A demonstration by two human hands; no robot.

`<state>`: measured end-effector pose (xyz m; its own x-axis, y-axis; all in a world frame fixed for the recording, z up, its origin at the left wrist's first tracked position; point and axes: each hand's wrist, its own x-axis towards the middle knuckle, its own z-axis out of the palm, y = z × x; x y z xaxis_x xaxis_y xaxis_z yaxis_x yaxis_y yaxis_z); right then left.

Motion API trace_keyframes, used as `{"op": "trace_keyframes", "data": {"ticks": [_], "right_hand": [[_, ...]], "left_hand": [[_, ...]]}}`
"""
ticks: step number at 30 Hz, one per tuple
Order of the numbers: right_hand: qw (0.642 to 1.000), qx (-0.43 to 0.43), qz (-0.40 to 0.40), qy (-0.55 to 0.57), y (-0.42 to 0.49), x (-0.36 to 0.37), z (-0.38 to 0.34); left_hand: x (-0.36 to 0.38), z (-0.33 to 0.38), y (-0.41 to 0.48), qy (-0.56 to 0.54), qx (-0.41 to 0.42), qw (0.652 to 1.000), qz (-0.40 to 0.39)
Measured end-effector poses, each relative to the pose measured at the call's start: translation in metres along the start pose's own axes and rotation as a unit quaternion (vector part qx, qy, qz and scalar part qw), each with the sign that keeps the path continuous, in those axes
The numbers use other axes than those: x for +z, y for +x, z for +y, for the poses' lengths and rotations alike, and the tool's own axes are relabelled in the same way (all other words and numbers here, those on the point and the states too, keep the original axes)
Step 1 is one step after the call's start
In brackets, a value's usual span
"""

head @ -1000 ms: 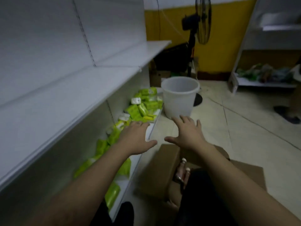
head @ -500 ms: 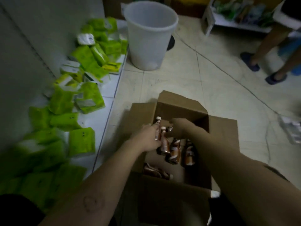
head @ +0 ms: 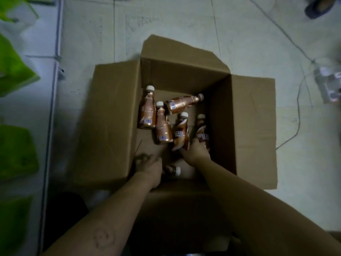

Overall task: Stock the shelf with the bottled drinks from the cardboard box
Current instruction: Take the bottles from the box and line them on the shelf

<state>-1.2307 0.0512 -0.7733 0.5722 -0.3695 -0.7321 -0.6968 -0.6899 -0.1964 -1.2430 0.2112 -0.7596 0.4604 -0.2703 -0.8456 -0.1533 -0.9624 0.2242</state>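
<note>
Inside creased cardboard box (head: 221,111), right hand (head: 197,153) grips glossy coppery white-capped bottle (head: 202,132)

Cardboard box (head: 114,117) sits on floor (head: 166,19), flaps open, just right of shelf (head: 24,108). Packets (head: 16,150) lie on shelf. In box: five bottles (head: 162,126) clustered at centre, sixth bottle (head: 172,170) by near wall, between hands. Left hand (head: 147,166) at near-left corner; right hand (head: 196,151) around bases of two rightmost. Cable (head: 299,100) on floor, right of box.
</note>
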Motion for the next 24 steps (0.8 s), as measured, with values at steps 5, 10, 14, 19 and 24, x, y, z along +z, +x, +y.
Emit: {"op": "trace_keyframes", "data": {"ticks": [5, 10, 14, 19, 24], "right_hand": [[0.996, 0.042, -0.007, 0.077, 0.028, 0.03, -0.012], [0.994, 0.068, -0.013, 0.088, 0.041, 0.029, -0.014], [0.989, 0.105, -0.041, 0.098, 0.033, 0.008, -0.017], [0.986, 0.114, -0.004, 0.119, -0.004, -0.037, -0.029], [0.975, 0.054, 0.039, 0.21, -0.069, -0.108, -0.05]], "left_hand": [[0.008, -0.011, 0.013, 0.034, -0.041, 0.999, 0.009], [0.003, -0.006, 0.017, 0.103, -0.045, 0.994, 0.01], [-0.006, 0.0, 0.005, 0.055, -0.056, 0.997, 0.008], [-0.044, 0.006, -0.032, 0.054, -0.015, 0.995, 0.085], [-0.083, 0.014, -0.097, -0.017, -0.002, 0.982, 0.19]]}}
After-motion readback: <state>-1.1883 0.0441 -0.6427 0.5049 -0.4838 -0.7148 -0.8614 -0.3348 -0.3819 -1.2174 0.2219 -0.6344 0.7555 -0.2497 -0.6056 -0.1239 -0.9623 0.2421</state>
